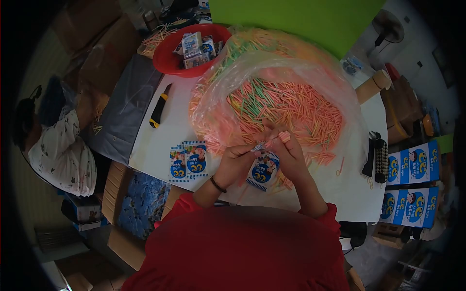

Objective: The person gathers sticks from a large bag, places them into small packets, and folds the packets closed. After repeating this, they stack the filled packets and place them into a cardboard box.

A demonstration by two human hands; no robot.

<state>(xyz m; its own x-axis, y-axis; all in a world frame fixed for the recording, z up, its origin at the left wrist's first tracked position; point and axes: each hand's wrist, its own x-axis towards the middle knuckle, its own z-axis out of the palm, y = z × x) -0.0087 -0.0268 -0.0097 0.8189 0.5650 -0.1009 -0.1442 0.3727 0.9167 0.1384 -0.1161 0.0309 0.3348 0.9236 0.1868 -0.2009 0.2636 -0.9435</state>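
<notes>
My left hand (pixel 238 157) pinches the top edge of a small blue-and-white printed packet (pixel 263 170) that hangs below my fingers. Close beside it, my right hand (pixel 291 157) is closed around a small bundle of pink sticks (pixel 284 137), whose ends poke out past the fingers. The two hands nearly meet at the packet's mouth. Just beyond them, a big clear plastic bag (pixel 208 114) lies wide open, full of thin pink, green and yellow sticks (pixel 291 104). Two more printed packets (pixel 196 157) lie overlapping on the table, left of my left hand.
A red basin (pixel 167 60) with several packets stands at the back left. A yellow-and-black utility knife (pixel 159 109) lies left of the bag. At the right are a black patterned case (pixel 381 160), rubber bands and stacked printed boxes (pixel 412 162). Another person (pixel 65 153) sits at the left.
</notes>
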